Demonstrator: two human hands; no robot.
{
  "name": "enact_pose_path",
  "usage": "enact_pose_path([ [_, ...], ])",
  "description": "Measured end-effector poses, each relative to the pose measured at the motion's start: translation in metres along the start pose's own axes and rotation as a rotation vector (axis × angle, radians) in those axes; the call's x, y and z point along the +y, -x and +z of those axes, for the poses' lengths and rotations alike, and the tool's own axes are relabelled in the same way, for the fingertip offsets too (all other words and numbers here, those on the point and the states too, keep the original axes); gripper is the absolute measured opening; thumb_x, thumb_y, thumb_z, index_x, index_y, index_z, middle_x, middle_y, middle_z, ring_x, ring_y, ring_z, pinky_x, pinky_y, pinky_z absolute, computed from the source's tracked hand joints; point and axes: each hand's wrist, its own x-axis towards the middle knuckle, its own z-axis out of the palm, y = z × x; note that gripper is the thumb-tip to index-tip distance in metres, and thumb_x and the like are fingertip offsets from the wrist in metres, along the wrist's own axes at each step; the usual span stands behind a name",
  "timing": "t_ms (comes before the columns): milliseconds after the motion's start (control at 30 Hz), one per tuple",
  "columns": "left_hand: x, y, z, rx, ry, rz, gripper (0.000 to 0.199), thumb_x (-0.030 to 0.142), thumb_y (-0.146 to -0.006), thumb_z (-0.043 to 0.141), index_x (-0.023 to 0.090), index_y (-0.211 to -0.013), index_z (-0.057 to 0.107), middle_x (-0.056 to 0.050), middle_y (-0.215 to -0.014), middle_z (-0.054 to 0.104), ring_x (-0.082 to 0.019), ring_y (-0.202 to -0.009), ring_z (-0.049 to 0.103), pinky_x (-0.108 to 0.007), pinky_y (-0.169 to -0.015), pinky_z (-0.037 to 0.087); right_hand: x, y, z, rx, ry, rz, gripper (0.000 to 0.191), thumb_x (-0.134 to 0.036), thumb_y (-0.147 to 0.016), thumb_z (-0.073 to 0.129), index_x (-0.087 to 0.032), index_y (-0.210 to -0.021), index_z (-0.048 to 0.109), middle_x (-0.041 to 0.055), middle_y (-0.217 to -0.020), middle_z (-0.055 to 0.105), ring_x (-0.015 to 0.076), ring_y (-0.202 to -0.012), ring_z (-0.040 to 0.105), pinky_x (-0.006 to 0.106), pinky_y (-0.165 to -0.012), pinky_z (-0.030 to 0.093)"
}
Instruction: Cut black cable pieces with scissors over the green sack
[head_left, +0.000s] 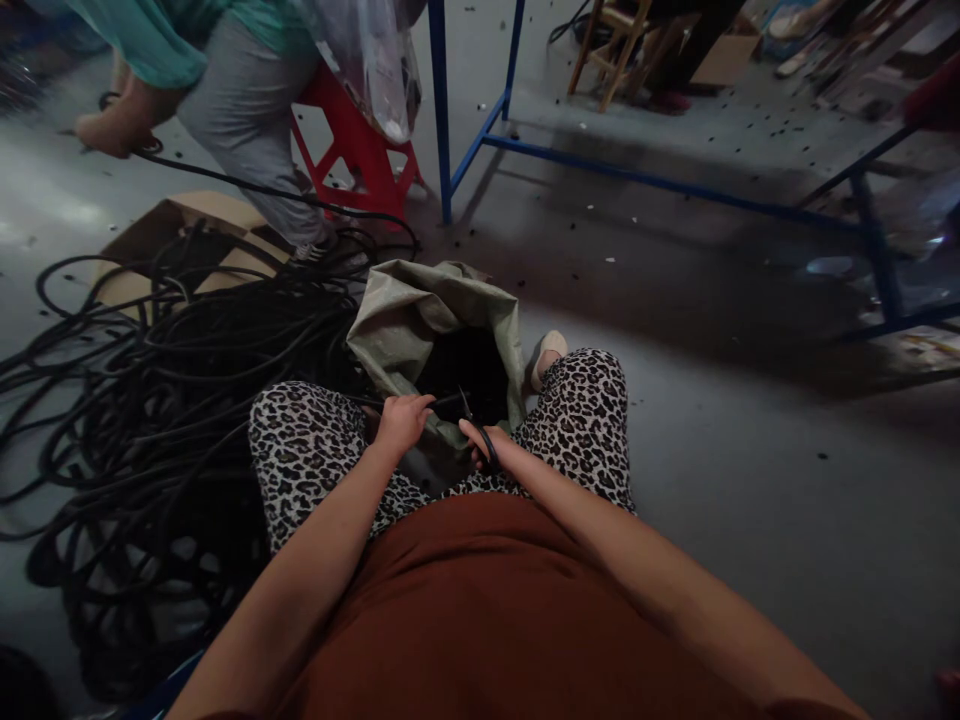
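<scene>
Between my knees stands an open woven sack (pixel 401 300), pale green, with a dark inside where the contents cannot be made out. At its near rim my left hand (pixel 403 422) is closed on a black rubber cord (pixel 448 400), whose end sticks out to the right over the opening. My right hand (pixel 486 440) grips a pair of scissors (pixel 466 403) with dark handles. Their blades point away from me, up over the sack, close to the cord's end. A big tangled heap of black cords (pixel 172 400) lies on the floor to my left.
Behind the heap is an open cardboard box (pixel 214 208) with more cords in it. A co-worker's hand (pixel 120 125) holds a cord at the upper left, beside a red stool (pixel 367 150). A blue metal frame (pixel 600 172) stands ahead. Small black bits dot the floor.
</scene>
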Motion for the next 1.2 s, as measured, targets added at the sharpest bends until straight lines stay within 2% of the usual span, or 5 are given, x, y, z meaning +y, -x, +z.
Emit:
enact_pose_path([
  [433, 0.000, 0.001, 0.002, -0.010, 0.001, 0.003, 0.029, 0.027, -0.085, 0.047, 0.025, -0.111, 0.060, -0.006, -0.102, 0.067, -0.022, -0.096, 0.058, -0.036, -0.084, 0.033, -0.002, 0.004, -0.001, 0.043, -0.006, -0.022, 0.048, -0.056, -0.084, 0.051, -0.014, -0.062, 0.052, -0.0005, -0.042, 0.049, 0.0092, -0.031, 0.046, 0.020, -0.033, 0.042],
  [600, 0.001, 0.001, 0.001, -0.012, -0.011, 0.012, 0.029, 0.028, -0.085, 0.046, 0.025, -0.111, 0.059, -0.005, -0.100, 0.067, -0.021, -0.095, 0.058, -0.035, -0.082, 0.034, -0.007, 0.012, -0.002, 0.069, 0.026, -0.070, 0.046, -0.054, -0.085, 0.051, -0.014, -0.062, 0.052, -0.0025, -0.039, 0.046, 0.0082, -0.027, 0.042, 0.018, -0.029, 0.037],
  [933, 0.000, -0.001, 0.006, -0.039, -0.049, -0.009, 0.029, 0.028, -0.084, 0.047, 0.024, -0.110, 0.061, -0.006, -0.099, 0.068, -0.023, -0.095, 0.059, -0.036, -0.081, 0.033, -0.005, 0.012, -0.003, 0.108, 0.192, -0.066, 0.047, -0.051, -0.082, 0.055, -0.016, -0.052, 0.047, -0.0024, -0.036, 0.043, 0.0091, -0.025, 0.041, 0.019, -0.027, 0.032],
  [1200, 0.001, -0.001, 0.007, -0.052, -0.069, -0.011, 0.029, 0.028, -0.084, 0.048, 0.024, -0.109, 0.061, -0.007, -0.098, 0.068, -0.023, -0.094, 0.059, -0.036, -0.081, 0.033, -0.002, 0.008, -0.003, 0.106, 0.148, -0.049, 0.045, -0.048, -0.083, 0.056, -0.015, -0.053, 0.047, -0.0031, -0.036, 0.043, 0.0078, -0.025, 0.039, 0.018, -0.028, 0.033],
])
